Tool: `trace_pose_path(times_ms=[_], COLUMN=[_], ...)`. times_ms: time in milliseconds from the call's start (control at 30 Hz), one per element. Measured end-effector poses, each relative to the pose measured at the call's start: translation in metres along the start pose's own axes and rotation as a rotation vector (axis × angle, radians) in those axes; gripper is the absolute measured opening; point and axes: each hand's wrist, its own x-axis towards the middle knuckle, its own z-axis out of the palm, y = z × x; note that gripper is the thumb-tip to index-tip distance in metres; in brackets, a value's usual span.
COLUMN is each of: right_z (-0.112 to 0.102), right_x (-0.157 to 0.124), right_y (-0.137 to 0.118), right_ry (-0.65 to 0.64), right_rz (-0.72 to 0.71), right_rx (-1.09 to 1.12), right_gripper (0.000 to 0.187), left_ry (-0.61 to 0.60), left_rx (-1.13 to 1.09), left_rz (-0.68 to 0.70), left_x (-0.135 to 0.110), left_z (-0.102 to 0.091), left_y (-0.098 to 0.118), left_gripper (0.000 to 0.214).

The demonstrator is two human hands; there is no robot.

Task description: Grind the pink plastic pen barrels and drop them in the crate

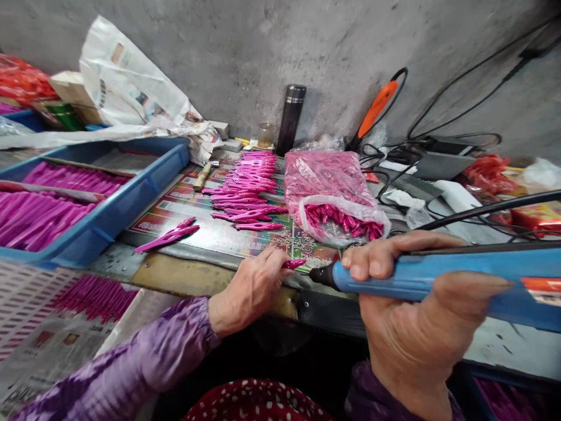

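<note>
My left hand [252, 286] is closed in a pinch on a small pink plastic piece [294, 264] at the front edge of the bench. My right hand [416, 316] is wrapped round a blue electric screwdriver [438, 275], held level, its dark tip [319, 275] pointing left and almost touching the pink piece. A row of finished pink pieces [249, 187] lies on the printed sheet behind. An open clear bag [333, 199] full of pink pieces sits just beyond the tool's tip. Two loose pink pieces [169, 235] lie to the left.
A blue tray [144, 187] of magenta parts stands at the left, with newspaper [131, 82] behind it. A dark flask [291, 120], a small jar [265, 135], an orange-handled tool [376, 108] and tangled black cables [438, 146] line the grey wall. More pink parts lie on newspaper lower left [94, 295].
</note>
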Motion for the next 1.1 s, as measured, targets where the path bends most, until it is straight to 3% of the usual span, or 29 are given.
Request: trace_pose_path(times_ms=[233, 433, 633, 800, 1100], right_z=[0.008, 0.014, 0.020, 0.022, 0.021], right_x=[-0.007, -0.016, -0.021, -0.026, -0.035], right_y=[-0.008, -0.008, -0.007, -0.005, -0.002], right_ry=[-0.084, -0.199, -0.264, -0.299, -0.327], right_rz=[-0.017, 0.000, 0.027, 0.011, -0.013], right_rx=[-0.054, -0.087, -0.068, -0.072, -0.126], right_gripper=[0.052, 0.052, 0.046, 0.043, 0.047], left_ry=[-0.167, -0.236, -0.139, -0.087, 0.008], left_rx=[-0.615, -1.021, -1.147, -1.278, -1.496], left_rz=[-0.426, -0.710, -0.854, -0.895, -1.096], left_x=[-0.027, -0.053, -0.071, -0.081, -0.075], left_z=[-0.033, -0.040, -0.031, -0.022, -0.011], left_y=[0.025, 0.035, 0.040, 0.045, 0.057], left_gripper=[0.025, 0.036, 0.041, 0.046, 0.038])
